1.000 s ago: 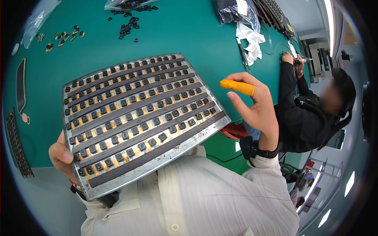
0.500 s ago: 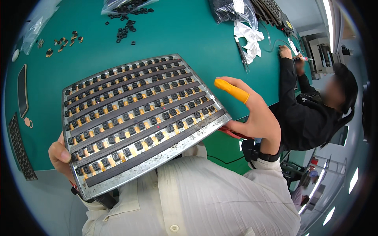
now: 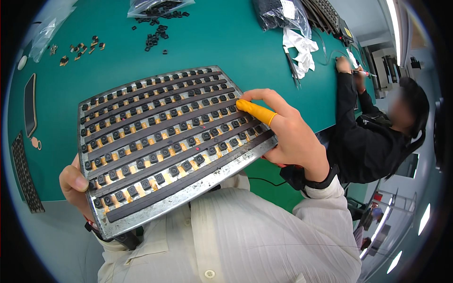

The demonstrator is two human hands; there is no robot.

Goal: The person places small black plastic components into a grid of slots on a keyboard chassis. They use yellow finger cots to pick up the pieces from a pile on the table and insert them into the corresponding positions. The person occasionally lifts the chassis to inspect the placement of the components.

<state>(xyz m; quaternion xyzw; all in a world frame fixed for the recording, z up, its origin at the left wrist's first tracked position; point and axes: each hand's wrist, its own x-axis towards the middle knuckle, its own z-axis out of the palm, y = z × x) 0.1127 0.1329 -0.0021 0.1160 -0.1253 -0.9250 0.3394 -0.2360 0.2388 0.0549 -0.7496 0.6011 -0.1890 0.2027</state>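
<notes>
My left hand (image 3: 73, 186) grips the left edge of a metal plate (image 3: 155, 203), its thumb lying over the rim. Across the tilted plate run rows of small black square modules (image 3: 159, 178) with amber tails. Dark flat strips (image 3: 155, 193) lie between the rows. My right hand (image 3: 295, 137) is round the plate's right edge, thumb low by the rim. Its finger in a yellow finger cot (image 3: 257, 112) rests on the module row ends at the right. The other fingers of both hands are partly hidden.
On the green table (image 3: 212, 42) lie loose amber-tailed pieces (image 3: 80, 49), black pieces (image 3: 155, 37), a phone (image 3: 30, 104), tweezers (image 3: 291, 66), a white cloth (image 3: 302, 52) and a bag of black parts (image 3: 278, 14). A person in black (image 3: 368, 141) works at the right.
My right hand has moved left and in over the plate, its yellow-covered finger coming down from beside the edge onto the modules. The plate has shifted slightly right; my left hand keeps its grip.
</notes>
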